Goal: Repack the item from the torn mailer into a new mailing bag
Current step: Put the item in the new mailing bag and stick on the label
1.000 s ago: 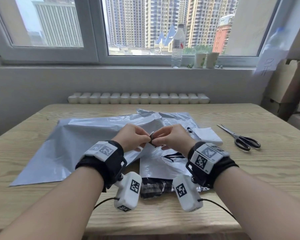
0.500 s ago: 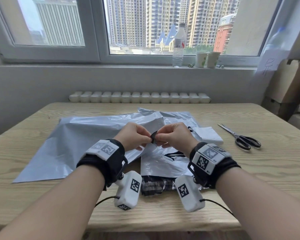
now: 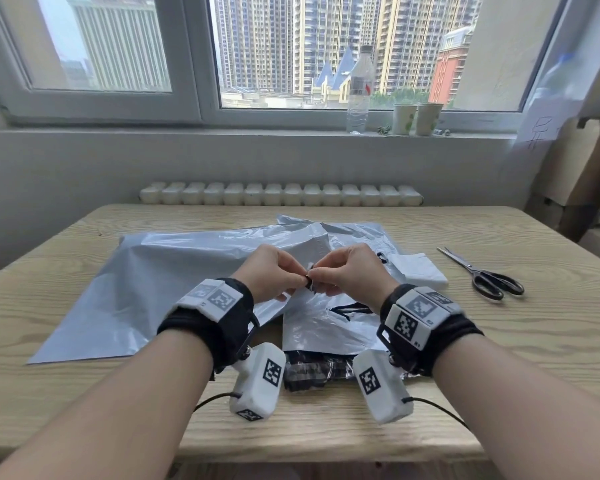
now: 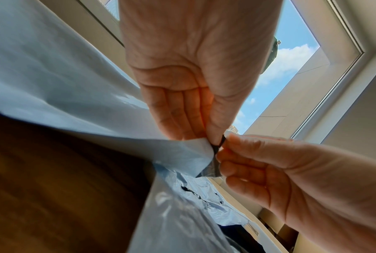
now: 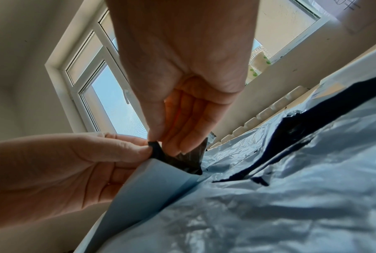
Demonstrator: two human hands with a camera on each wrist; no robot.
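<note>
At the worktop's [image 3: 499,358] centre, your left hand [image 3: 271,271] and right hand [image 3: 350,271] each pinch the new mailing bag's [image 3: 160,271] mouth corner. You're separating its layers; next, widen it. The torn mailer [image 3: 326,327] lies at 6 o'clock.

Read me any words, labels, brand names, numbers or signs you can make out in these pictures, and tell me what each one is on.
No text reads clearly.
Clear plastic water bottle on the sill: red-marked label, too small to read.
White paper sheet at the window's right: handwritten strokes, not legible.
White wrist-band blocks: black-and-white square code markers only, no words.
Two paper cups: green print, no readable lettering.
Grey plastic mailing bags: no print visible.
</note>
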